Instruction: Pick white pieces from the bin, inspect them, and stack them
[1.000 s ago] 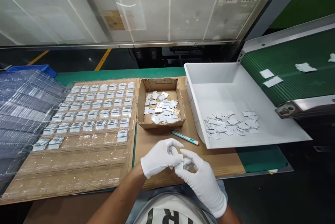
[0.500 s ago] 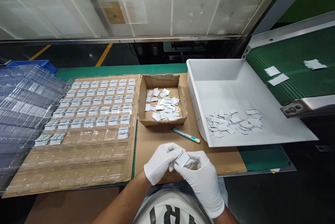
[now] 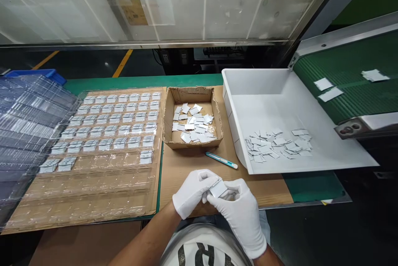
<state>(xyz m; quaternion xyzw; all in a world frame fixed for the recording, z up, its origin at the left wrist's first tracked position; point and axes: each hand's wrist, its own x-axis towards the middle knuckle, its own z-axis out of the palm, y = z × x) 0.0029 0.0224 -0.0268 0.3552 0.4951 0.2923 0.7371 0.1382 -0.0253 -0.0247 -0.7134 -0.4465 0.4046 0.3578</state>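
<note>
White cotton gloves cover both hands, which meet above the near edge of the table. Between them is a small flat white rectangular piece [image 3: 218,189]. My left hand [image 3: 195,191] pinches its left side with thumb and fingers. My right hand [image 3: 238,210] is closed on its right and lower side. Whether it is one piece or a thin stack I cannot tell. Just beyond the hands lies a teal-and-white utility knife [image 3: 222,160]. Behind the knife stands an open cardboard box [image 3: 192,145] with many similar white pieces [image 3: 199,127] scattered inside.
At left, a clear plastic blister tray [image 3: 102,183] holds rows of white stacks, with bare pockets in its nearer rows. Many stacked clear trays [image 3: 31,108] stand beyond it. At right, a white bin [image 3: 264,112] holds loose pieces below a green conveyor belt [image 3: 351,71] carrying a few more.
Both hands keep their hold on the white piece. It has shifted very slightly to the right and tilted a little; the surroundings look the same.
</note>
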